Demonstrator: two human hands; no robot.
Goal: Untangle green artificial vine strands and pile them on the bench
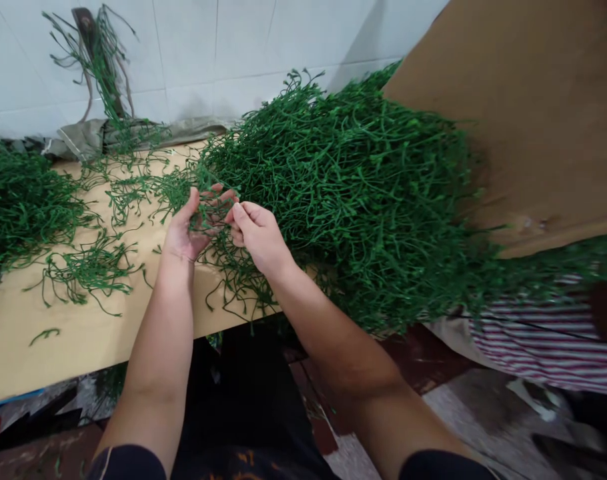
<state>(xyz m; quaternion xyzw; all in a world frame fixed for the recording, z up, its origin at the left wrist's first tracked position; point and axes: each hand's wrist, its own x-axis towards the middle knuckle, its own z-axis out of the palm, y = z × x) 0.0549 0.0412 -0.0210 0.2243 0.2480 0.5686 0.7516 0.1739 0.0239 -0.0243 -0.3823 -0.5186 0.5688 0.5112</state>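
Note:
My left hand (196, 223) is turned palm up with its fingers loosely curled, cradling a few thin green stems (203, 217) that look like artificial plant stems with small knobbed tips. Close against its fingertips, my right hand (256, 233) has thumb and forefinger pinched together on the end of a stem. Just beyond both hands rises a large heap of the same green stems (353, 180). More loose stems (91, 267) lie scattered on the tan board to the left.
The tan board (48, 340) covers the table. Another green heap (23, 207) stands at the far left. A bundle of stems (101, 67) hangs by the tiled wall (263, 40). At right a large brown sheet (543, 120) leans over the heap, near striped fabric (533, 340).

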